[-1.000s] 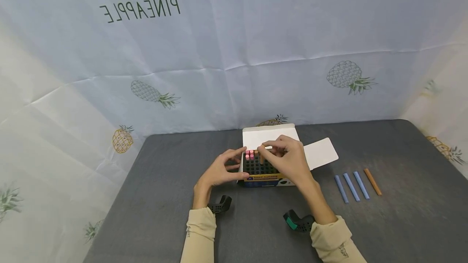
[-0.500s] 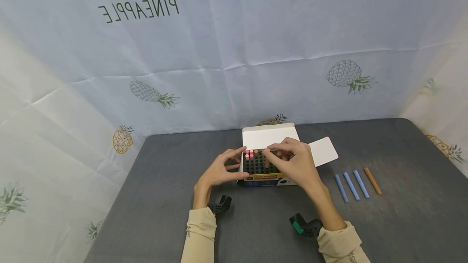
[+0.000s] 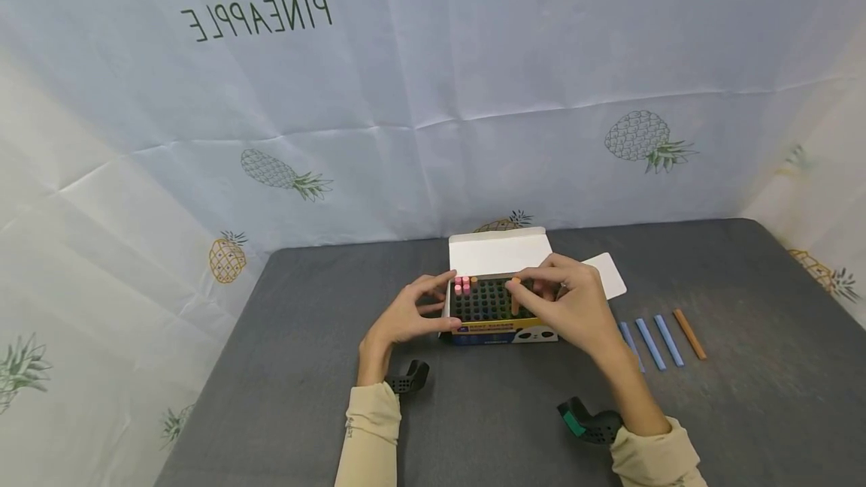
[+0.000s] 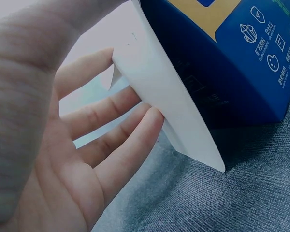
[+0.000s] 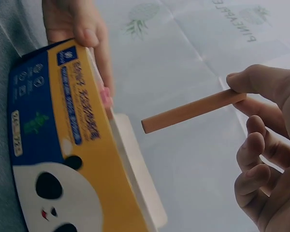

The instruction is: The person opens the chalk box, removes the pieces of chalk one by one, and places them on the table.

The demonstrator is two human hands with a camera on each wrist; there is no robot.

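Observation:
An orange-brown chalk stick (image 5: 191,112) is pinched at one end between thumb and index finger of my right hand (image 3: 571,307). It stands nearly upright over the right part of the chalk box (image 3: 497,335), a blue and yellow carton with a panda print. Several pink chalks (image 3: 461,285) and one orange chalk end (image 3: 474,279) show in the black holder's back left holes. My left hand (image 3: 402,314) rests at the box's left end, thumb on the front corner, fairly straight fingers touching a white side flap (image 4: 159,92).
Three blue chalks (image 3: 651,344) and an orange chalk (image 3: 690,334) lie on the dark table (image 3: 291,397), right of the box. The white lid (image 3: 497,250) stands up behind, and another flap (image 3: 607,274) sticks out right. A pineapple-print cloth (image 3: 433,96) hangs behind the table.
My right hand has moved rightward over the holder with the orange-brown chalk, from its left-middle part to its right part. The left hand and the box have stayed in place.

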